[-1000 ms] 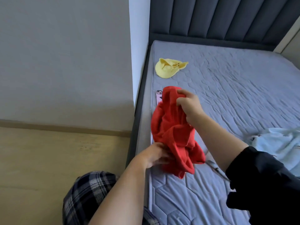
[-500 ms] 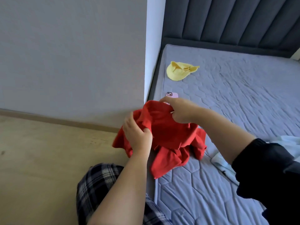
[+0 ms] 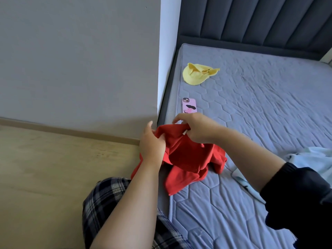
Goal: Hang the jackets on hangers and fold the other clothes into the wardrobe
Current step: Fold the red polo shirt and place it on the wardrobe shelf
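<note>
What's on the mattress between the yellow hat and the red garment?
In the head view, a pink-cased phone lies back up between the yellow hat and the red garment, just beyond the right hand; otherwise bare mattress.

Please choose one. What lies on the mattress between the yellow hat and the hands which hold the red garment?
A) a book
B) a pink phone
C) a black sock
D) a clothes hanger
B: a pink phone lies on the mattress between the yellow hat and the right hand, which pinches the red garment.
</note>
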